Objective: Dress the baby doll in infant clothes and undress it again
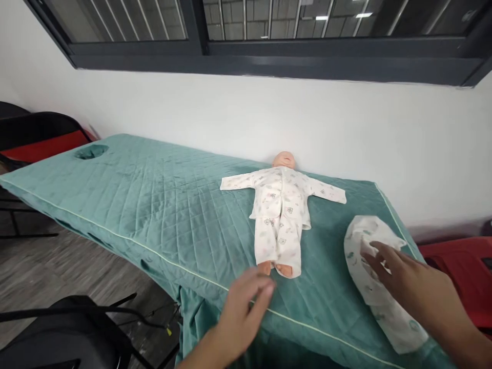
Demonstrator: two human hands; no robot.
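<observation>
A baby doll (282,210) in a white printed suit lies on its back on the green quilted table cover (161,205), head toward the wall, arms spread. My left hand (242,312) hovers open near the table's front edge, just short of the doll's feet, holding nothing. My right hand (403,277) rests with fingers spread on a crumpled white printed cloth (380,297) that lies to the right of the doll.
The cover has a face hole (91,151) at its far left end. A white wall (346,123) runs behind the table under a dark window frame. Red cushions (461,266) sit at right, a black chair (69,333) at lower left.
</observation>
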